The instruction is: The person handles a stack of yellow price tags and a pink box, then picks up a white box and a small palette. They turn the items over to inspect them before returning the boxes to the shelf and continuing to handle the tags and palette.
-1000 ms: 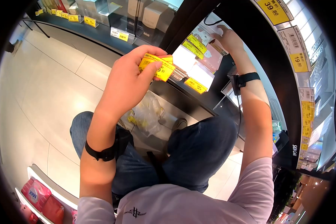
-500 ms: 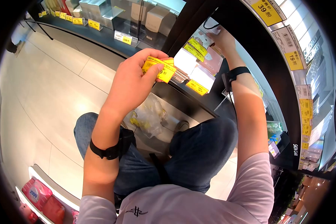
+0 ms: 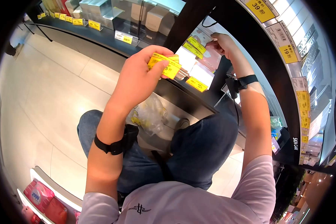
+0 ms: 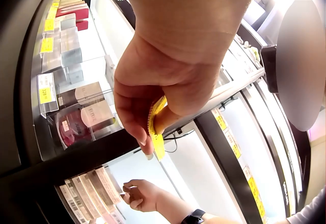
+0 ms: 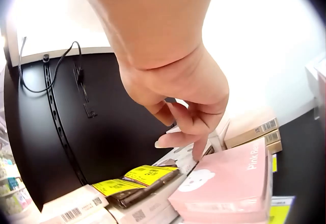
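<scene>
My left hand [image 3: 136, 76] pinches a few yellow price tags [image 3: 171, 71] between thumb and fingers, in front of the shelf edge. In the left wrist view the tags [image 4: 156, 132] are seen nearly edge-on. My right hand [image 3: 224, 44] is inside the lit shelf bay with its fingers loosely bent. The right wrist view shows it over a pink box [image 5: 224, 175] with a white bear face, one fingertip right at the box's back edge. Nothing shows in its grasp. Beside that box, yellow price tags [image 5: 150, 174] lie on dark holders atop pale boxes [image 5: 76, 206].
Another yellow tag [image 3: 196, 84] stands at the shelf's front edge. Glass-fronted shelves with boxed goods [image 3: 155, 19] are at upper left. A black cable [image 5: 38, 89] hangs by the bay's side panel. A plastic bag [image 3: 149, 115] lies on the floor below my left arm.
My right hand has drawn back slightly from the rear of the bay, over the pink box, its fingers more bent. The left hand still pinches the tags, slightly farther right in view.
</scene>
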A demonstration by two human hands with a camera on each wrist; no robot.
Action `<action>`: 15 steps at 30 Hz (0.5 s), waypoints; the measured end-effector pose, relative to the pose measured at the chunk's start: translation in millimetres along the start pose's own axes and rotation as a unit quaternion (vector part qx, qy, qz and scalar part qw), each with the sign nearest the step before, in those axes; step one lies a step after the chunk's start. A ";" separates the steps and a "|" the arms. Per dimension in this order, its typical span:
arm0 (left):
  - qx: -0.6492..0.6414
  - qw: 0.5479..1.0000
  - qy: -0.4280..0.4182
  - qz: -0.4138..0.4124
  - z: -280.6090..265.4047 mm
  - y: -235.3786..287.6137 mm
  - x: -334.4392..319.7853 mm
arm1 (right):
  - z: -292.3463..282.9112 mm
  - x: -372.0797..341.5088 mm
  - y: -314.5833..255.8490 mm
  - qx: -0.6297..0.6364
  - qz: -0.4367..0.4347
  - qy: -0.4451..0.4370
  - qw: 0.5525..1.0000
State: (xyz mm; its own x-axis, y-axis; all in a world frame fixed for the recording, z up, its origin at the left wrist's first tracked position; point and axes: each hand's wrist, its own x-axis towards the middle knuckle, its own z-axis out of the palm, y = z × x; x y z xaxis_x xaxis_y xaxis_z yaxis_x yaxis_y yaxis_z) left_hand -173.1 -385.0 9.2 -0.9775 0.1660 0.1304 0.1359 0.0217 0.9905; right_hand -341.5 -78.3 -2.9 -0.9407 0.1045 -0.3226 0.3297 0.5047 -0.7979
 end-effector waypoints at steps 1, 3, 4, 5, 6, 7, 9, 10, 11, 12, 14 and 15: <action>-0.005 1.000 0.000 0.003 -0.4 -0.4 -0.1 | -4.4 4.3 -2.4 0.042 0.033 -0.006 0.999; -0.011 1.000 0.002 0.006 -4.1 -0.1 -0.9 | -9.7 10.7 -1.5 0.082 0.064 -0.014 0.994; 0.000 1.000 -0.008 0.001 -6.0 1.2 -1.2 | -9.9 10.5 -0.2 0.130 0.078 -0.014 0.988; 0.011 1.000 -0.018 -0.005 -7.4 2.4 -1.4 | -10.5 10.6 0.6 0.179 0.091 -0.014 0.979; 0.011 1.000 -0.018 -0.003 -8.1 2.5 -1.3 | -12.3 10.7 0.7 0.179 0.090 -0.014 0.980; 0.000 1.000 -0.020 0.003 -8.3 1.5 -1.4 | -13.3 8.4 -0.7 0.223 0.111 -0.017 0.968; -0.009 1.000 -0.022 0.012 -8.2 -0.2 -0.9 | -14.1 4.5 -4.6 0.267 0.129 -0.019 0.955; -0.022 1.000 -0.017 0.013 -7.2 -1.2 -0.3 | -14.0 4.0 -5.2 0.287 0.141 -0.025 0.947; -0.034 0.999 -0.012 0.016 -6.5 -1.9 0.6 | -13.6 3.9 -6.3 0.307 0.153 -0.032 0.939; -0.033 0.999 -0.011 0.020 -6.3 -3.1 1.1 | -12.7 4.3 -8.0 0.308 0.148 -0.032 0.939; -0.044 0.999 -0.007 0.030 -6.8 -4.4 1.5 | -9.5 7.9 -7.5 0.330 0.208 -0.040 0.920; -0.043 0.999 -0.005 0.032 -8.4 -3.6 1.8 | -6.6 12.0 -6.3 0.342 0.205 -0.042 0.916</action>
State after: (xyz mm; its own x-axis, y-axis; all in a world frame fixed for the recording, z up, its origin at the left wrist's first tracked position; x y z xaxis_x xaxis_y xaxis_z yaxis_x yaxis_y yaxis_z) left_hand -176.7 -393.1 6.2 -0.9653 0.1748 0.1938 0.1836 -0.0730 0.9803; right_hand -355.3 -74.6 1.6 -0.7268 0.0841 -0.6817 0.6535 -0.2212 -0.7239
